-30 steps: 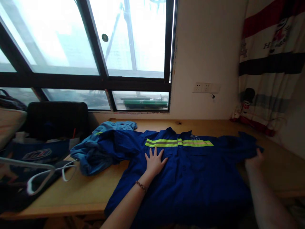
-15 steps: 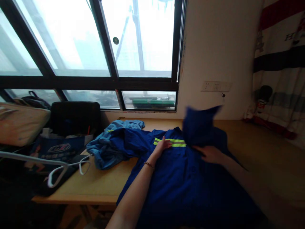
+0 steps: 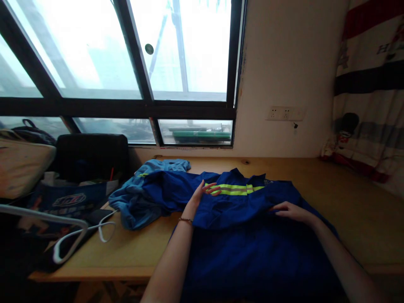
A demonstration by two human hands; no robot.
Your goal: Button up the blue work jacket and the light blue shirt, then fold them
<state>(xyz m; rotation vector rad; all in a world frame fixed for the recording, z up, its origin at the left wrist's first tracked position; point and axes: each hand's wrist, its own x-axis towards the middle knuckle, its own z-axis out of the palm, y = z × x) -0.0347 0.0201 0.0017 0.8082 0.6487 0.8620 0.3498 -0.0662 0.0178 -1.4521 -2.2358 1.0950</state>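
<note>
A dark blue work shirt (image 3: 252,235) with a yellow-green reflective stripe lies flat on the wooden table (image 3: 132,248). Its right sleeve is folded in across the chest. My left hand (image 3: 203,192) rests on the shirt near the stripe's left end, fingers stretched out and slightly curled. My right hand (image 3: 292,211) lies flat on the folded-in sleeve, fingers extended to the left. A thin bracelet circles my left wrist.
A lighter blue garment (image 3: 142,198) is bunched at the shirt's left. White hangers (image 3: 78,235) and a dark printed bag (image 3: 66,202) crowd the table's left end beside a black chair back (image 3: 91,155). A window, wall sockets (image 3: 284,113) and a striped curtain (image 3: 369,84) stand behind.
My right hand carried the shirt's right sleeve from the far right over onto the chest and now presses it flat. My left hand shifted up toward the stripe.
</note>
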